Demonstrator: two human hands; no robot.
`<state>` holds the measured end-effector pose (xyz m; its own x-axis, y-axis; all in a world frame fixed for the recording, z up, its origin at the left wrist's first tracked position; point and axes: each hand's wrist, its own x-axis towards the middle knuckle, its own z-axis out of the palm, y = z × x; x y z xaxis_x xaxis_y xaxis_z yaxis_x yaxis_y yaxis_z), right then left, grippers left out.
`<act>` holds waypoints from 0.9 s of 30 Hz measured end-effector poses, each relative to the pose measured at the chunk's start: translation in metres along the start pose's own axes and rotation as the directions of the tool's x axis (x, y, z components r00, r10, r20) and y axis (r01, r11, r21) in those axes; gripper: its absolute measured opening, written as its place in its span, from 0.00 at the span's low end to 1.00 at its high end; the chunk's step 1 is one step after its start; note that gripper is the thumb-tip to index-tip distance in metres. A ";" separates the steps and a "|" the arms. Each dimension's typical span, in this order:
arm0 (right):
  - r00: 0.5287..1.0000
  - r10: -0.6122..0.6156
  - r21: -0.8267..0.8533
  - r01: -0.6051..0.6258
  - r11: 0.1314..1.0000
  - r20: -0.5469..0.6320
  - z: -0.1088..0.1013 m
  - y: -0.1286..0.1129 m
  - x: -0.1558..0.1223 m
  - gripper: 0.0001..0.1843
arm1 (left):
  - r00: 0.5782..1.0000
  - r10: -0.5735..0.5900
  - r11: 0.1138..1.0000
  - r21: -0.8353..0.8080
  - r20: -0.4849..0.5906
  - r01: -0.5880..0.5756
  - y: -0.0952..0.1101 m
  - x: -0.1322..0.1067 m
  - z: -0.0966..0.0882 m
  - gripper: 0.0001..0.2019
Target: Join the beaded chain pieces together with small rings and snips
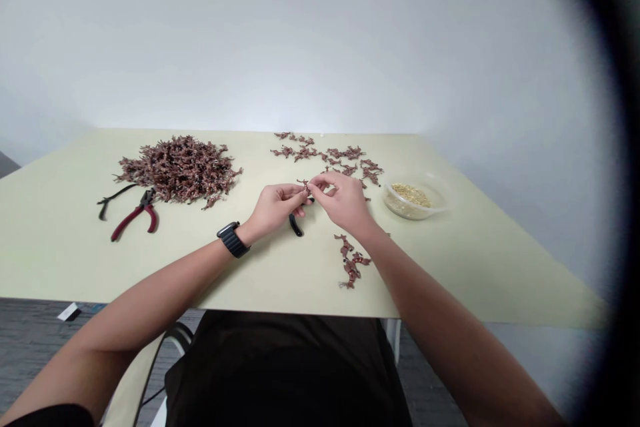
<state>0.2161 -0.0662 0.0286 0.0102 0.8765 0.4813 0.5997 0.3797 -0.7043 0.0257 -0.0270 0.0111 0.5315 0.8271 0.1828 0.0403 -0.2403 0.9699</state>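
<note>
A small reddish-brown piece point(303, 184), knobbly and irregular in outline, is pinched between the fingertips of the left hand point(275, 208) and the right hand point(344, 201), held just above the pale green table point(280, 267) near its middle. The fingers partly cover the piece, and its fine detail is too small to make out. A black-handled tool point(295, 224) also sits in the left hand, one dark handle poking out below the palm and slanting down toward the table. Its head is hidden behind the fingers.
</note>
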 end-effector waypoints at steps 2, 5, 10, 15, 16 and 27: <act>1.000 -0.018 -0.021 0.018 1.000 0.000 0.001 0.001 -0.001 0.08 | 1.000 0.002 1.000 0.013 0.005 -0.002 -0.001 0.000 0.000 0.23; 0.997 -0.072 -0.053 0.072 0.996 0.009 0.002 0.001 -0.002 0.09 | 1.000 0.007 0.999 0.048 -0.001 -0.007 -0.002 -0.001 0.001 0.23; 0.999 0.036 0.032 -0.036 0.999 0.010 0.005 0.005 -0.003 0.08 | 0.992 0.113 0.953 0.288 -0.052 -0.093 0.002 -0.006 0.003 0.20; 0.936 0.307 0.380 -0.350 0.857 0.171 0.005 0.011 0.002 0.16 | 0.968 0.252 0.871 0.436 0.003 -0.228 0.008 -0.006 -0.002 0.16; 0.922 0.325 0.439 -0.386 0.811 0.210 0.005 0.011 0.003 0.21 | 0.968 0.250 0.877 0.422 0.005 -0.229 0.008 -0.005 -0.004 0.16; 0.838 0.272 0.388 -0.475 0.789 0.473 -0.018 0.005 0.007 0.17 | 0.958 0.147 0.763 0.588 0.247 -0.269 0.006 -0.006 -0.006 0.13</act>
<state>0.2334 -0.0633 0.0374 -0.2069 0.9777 -0.0350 0.1578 -0.0020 -0.9875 0.0180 -0.0307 0.0169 0.7239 0.6315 0.2777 0.3858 -0.7043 0.5959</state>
